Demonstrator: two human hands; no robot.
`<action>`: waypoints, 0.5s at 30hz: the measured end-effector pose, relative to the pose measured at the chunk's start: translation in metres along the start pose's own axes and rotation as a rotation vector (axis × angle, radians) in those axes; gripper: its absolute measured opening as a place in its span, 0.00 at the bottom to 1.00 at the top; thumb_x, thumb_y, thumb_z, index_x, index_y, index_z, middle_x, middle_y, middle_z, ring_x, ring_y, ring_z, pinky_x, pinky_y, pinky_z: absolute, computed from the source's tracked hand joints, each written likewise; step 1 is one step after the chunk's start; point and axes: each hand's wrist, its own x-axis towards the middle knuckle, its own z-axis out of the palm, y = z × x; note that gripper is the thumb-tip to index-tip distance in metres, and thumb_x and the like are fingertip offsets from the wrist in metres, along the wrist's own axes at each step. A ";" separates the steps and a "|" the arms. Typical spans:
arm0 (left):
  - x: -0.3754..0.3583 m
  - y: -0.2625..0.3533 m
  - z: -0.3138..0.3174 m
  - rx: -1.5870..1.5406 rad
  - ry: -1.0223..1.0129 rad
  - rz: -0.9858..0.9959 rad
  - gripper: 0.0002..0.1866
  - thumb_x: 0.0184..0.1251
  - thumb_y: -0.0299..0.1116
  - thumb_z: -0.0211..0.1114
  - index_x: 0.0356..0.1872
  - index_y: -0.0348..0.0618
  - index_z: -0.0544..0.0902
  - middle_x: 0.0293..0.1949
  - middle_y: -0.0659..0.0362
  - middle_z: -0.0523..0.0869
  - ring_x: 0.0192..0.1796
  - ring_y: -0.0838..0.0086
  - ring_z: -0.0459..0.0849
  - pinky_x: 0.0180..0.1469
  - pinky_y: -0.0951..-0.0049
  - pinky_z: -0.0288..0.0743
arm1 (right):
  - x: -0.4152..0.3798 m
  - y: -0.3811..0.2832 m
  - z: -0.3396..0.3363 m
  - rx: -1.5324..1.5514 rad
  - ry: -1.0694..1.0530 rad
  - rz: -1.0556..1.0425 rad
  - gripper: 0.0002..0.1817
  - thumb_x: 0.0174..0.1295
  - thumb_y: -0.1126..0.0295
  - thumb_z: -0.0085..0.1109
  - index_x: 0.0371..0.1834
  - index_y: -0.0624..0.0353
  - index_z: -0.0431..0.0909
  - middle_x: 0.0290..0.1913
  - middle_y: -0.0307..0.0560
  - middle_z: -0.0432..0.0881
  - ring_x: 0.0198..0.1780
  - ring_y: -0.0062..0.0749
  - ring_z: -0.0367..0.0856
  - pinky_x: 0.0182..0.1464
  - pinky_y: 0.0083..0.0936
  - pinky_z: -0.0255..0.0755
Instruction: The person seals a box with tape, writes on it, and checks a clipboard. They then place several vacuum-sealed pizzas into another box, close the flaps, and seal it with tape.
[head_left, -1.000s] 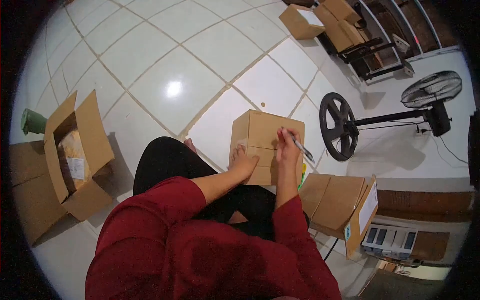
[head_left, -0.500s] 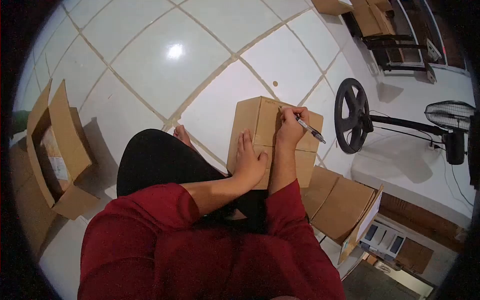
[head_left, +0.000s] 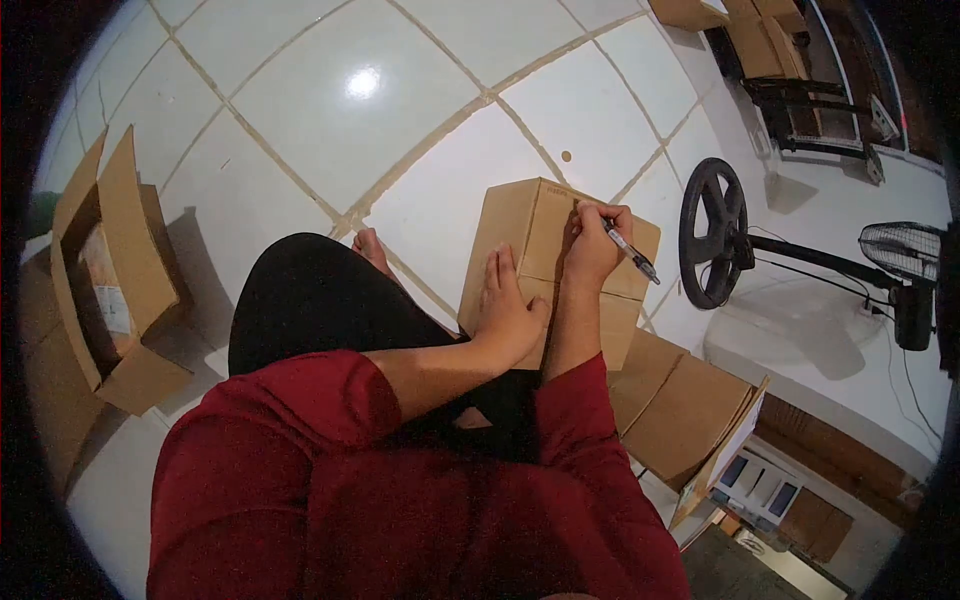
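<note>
A closed brown cardboard box (head_left: 560, 235) rests at my lap. Small dark writing shows near its far edge. My right hand (head_left: 597, 250) is closed on a pen (head_left: 632, 255), its writing end down at the box's top face and its other end pointing to the lower right. Lying flat with its fingers stretched out, my left hand (head_left: 510, 310) presses on the near left part of the box.
An open cardboard box (head_left: 150, 260) stands at the left. Another carton (head_left: 685, 400) is at the right, near a standing fan (head_left: 715, 235). More boxes (head_left: 765, 40) are at the upper right. White tiled floor (head_left: 420, 190) lies beyond my knee.
The view has shifted slightly. My right hand and the pen have moved a little to the right along the box's top. My left hand stays on the box.
</note>
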 end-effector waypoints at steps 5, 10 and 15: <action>0.000 -0.003 0.001 -0.027 0.044 0.060 0.39 0.48 0.32 0.53 0.59 0.32 0.42 0.59 0.37 0.45 0.62 0.48 0.45 0.62 0.60 0.42 | -0.001 -0.005 0.003 -0.097 -0.014 -0.075 0.10 0.42 0.84 0.52 0.17 0.59 0.61 0.15 0.35 0.64 0.15 0.16 0.60 0.17 0.13 0.54; 0.001 0.000 0.000 -0.011 0.015 0.004 0.40 0.50 0.31 0.55 0.60 0.34 0.39 0.61 0.42 0.45 0.64 0.55 0.42 0.64 0.66 0.40 | -0.005 -0.010 0.007 -0.048 0.008 -0.076 0.10 0.43 0.84 0.50 0.18 0.59 0.59 0.14 0.36 0.63 0.14 0.15 0.59 0.15 0.11 0.52; -0.001 0.002 0.000 -0.026 0.028 0.018 0.40 0.49 0.33 0.54 0.60 0.34 0.40 0.59 0.37 0.45 0.62 0.48 0.45 0.62 0.59 0.42 | -0.007 -0.014 0.009 -0.025 0.044 -0.004 0.10 0.42 0.84 0.50 0.18 0.59 0.60 0.16 0.40 0.67 0.16 0.19 0.63 0.19 0.12 0.56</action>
